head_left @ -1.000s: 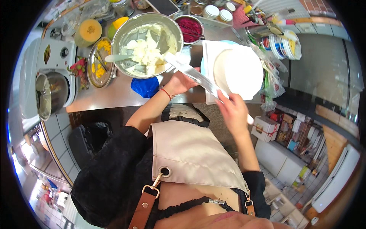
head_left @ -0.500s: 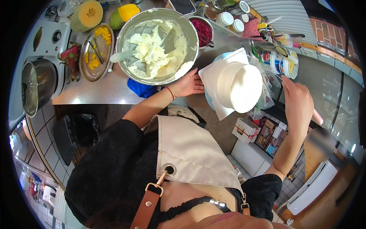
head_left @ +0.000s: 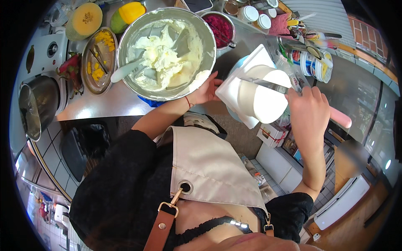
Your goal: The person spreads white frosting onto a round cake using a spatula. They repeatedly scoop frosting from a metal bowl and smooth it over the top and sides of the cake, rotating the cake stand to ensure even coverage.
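Cake (head_left: 268,102), just one, white and round, sits on one square white board (head_left: 228,90), right of one big cream bowl (head_left: 210,54) on the tabletop (head_left: 98,102). Right hand (head_left: 309,106) grips one pink-handled spatula (head_left: 274,86), elbow bent, blade over the cake. Left hand's (head_left: 204,91) open, arm stretched forward, fingers by the board; can't tell if they're touching.

A steel desk (head_left: 125,103) laden with a mixing bowl (head_left: 208,42) of cream (head_left: 163,54), a tray (head_left: 109,57) of diced yellow fruit (head_left: 98,75), a cut melon (head_left: 87,19) and white-lidded jars (head_left: 250,14) marks this room as a kitchen.
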{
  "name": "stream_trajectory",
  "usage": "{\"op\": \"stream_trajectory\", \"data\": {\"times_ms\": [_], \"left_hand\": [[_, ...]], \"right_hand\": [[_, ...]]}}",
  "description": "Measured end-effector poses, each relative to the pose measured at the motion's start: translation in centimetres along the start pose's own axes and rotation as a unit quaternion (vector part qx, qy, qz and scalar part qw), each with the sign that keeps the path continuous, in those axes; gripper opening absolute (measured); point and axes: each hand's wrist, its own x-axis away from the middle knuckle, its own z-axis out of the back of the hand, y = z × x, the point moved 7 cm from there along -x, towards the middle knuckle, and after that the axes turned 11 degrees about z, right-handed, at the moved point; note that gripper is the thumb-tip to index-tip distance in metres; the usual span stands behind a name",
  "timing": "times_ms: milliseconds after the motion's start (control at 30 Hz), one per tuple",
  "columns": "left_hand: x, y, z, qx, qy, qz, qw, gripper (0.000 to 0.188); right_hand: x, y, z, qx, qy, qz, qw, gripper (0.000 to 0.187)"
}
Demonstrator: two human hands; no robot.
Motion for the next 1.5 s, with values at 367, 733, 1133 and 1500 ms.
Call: {"op": "stream_trajectory", "data": {"times_ms": [367, 733, 1133, 1500], "left_hand": [[-3.5, 0.0, -1.0, 0.090, -0.087, -0.002, 0.992, 0.062], [-3.1, 3.6, 1.4, -0.039, -0.086, -0.066, 0.993, 0.068], [-3.4, -3.8, 0.3, 0.024, -0.234, 0.081, 0.969, 0.057], [-3.0, 2.2, 0.7, 0.042, -0.089, -0.050, 0.994, 0.064]], "right_hand": [[1.6, -1.6, 0.2, -0.016, 0.022, 0.028, 0.999, 0.010], [2.1, -2.6, 0.7, -0.025, 0.050, 0.049, 0.997, 0.007], [2.4, -3.1, 0.7, -0.019, 0.062, 0.067, 0.996, 0.005], [2.8, -3.0, 0.7, -0.023, 0.059, 0.062, 0.996, 0.007]]}}
